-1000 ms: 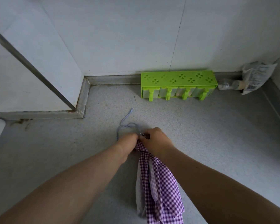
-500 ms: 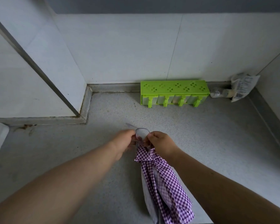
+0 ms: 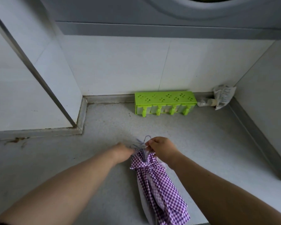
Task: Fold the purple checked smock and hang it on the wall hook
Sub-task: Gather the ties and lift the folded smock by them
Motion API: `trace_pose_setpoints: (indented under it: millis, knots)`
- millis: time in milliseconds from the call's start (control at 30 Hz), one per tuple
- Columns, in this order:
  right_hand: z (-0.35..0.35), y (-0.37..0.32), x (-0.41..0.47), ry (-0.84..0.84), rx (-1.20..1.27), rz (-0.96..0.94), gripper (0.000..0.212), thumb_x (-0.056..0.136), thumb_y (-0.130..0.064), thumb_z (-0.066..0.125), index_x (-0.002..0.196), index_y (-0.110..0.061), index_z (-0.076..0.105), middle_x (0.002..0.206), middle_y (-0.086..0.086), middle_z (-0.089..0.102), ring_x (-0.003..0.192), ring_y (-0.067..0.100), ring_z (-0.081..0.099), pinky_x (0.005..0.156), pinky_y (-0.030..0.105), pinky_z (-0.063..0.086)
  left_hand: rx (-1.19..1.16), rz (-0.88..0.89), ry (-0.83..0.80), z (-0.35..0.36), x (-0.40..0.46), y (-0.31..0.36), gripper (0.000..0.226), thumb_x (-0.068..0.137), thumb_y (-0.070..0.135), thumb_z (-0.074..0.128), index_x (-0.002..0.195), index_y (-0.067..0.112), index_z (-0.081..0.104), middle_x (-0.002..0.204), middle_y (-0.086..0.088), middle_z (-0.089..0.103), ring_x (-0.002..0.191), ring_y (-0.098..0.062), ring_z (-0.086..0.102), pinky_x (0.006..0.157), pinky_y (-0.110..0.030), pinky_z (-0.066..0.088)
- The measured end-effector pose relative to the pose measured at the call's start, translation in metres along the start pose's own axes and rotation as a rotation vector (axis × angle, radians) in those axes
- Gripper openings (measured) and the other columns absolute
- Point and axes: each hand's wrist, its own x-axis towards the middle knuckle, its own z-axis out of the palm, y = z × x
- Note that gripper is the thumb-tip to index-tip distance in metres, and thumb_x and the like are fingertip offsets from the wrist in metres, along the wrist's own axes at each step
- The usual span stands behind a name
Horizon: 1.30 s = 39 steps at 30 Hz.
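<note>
**Smock bunched at its top end, thin cord loop up at the fingers**

Right hand [image 3: 163,151]: fingers [image 3: 150,143] curled, pinching the thin cord [image 3: 144,140] and the gathered top of the purple checked smock [image 3: 159,187]. Left hand [image 3: 122,152]: blurred; fingers closed at the same gathered top, touching the cloth, exact hold cannot be told. Both hands meet at one point, right hand slightly further from the body.

Smock's long axis runs from the fingers back toward the person, trailing over the near edge of the grey speckled worktop [image 3: 201,135]. Cord loop stands just beyond the fingers, toward the back wall.

No wall hook in view. Judgement: folding looks done; the loop must be lifted to a hook somewhere out of frame.
</note>
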Motion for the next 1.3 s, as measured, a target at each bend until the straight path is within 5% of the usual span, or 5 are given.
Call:
trace_pose_setpoints:
  millis: [167,300,700,967,1300]
  knots:
    - [0.011,0.003,0.001,-0.003,0.007,-0.011,0.025,0.104,-0.029,0.056,0.093,-0.024,0.078,0.089,-0.003,0.077,0.076,0.016,0.063,0.070,0.030,0.053,-0.038,0.023,-0.019,0.018,0.058,-0.021,0.071,0.054,0.066,0.071,0.114,0.029,0.074,0.119,0.005,0.075,0.107,-0.019,0.071,0.101,-0.042,0.056]
    - [0.012,0.007,0.001,0.005,0.007,-0.011,0.025,0.105,-0.032,0.055,0.097,-0.026,0.078,0.091,-0.003,0.077,0.077,0.017,0.063,0.073,0.032,0.053,0.039,0.110,0.011,0.014,0.033,0.009,0.023,0.094,0.034,0.068,0.104,0.017,0.080,0.110,-0.006,0.078,0.103,-0.028,0.072,0.092,-0.036,0.056]
    - [-0.007,-0.002,-0.014,0.112,0.100,-0.062,0.016,0.097,-0.021,0.070,0.112,-0.026,0.072,0.083,-0.003,0.079,0.075,0.010,0.075,0.075,0.031,0.063,-0.196,0.299,-0.051,-0.022,-0.044,0.048,0.057,0.105,0.027,0.044,0.057,0.018,0.074,0.070,-0.001,0.076,0.075,-0.018,0.067,0.088,-0.040,0.052]
    - [-0.015,-0.025,-0.046,0.231,0.244,-0.133,0.007,0.094,-0.006,0.069,0.100,-0.010,0.067,0.087,0.006,0.078,0.074,0.017,0.072,0.069,0.031,0.058,-0.222,0.526,-0.160,-0.054,-0.102,0.070,0.046,0.104,0.033,0.037,0.099,0.036,0.082,0.068,-0.017,0.070,0.073,-0.022,0.073,0.088,-0.043,0.058]
    - [-0.040,-0.067,-0.066,0.077,0.106,-0.265,0.027,0.094,0.003,0.060,0.086,-0.016,0.079,0.078,-0.002,0.076,0.063,0.010,0.064,0.071,0.031,0.059,-0.114,0.591,-0.093,-0.075,-0.154,0.094,0.052,0.112,0.017,0.038,0.150,0.051,0.048,0.104,-0.003,0.048,0.082,-0.022,0.076,0.071,-0.031,0.062]
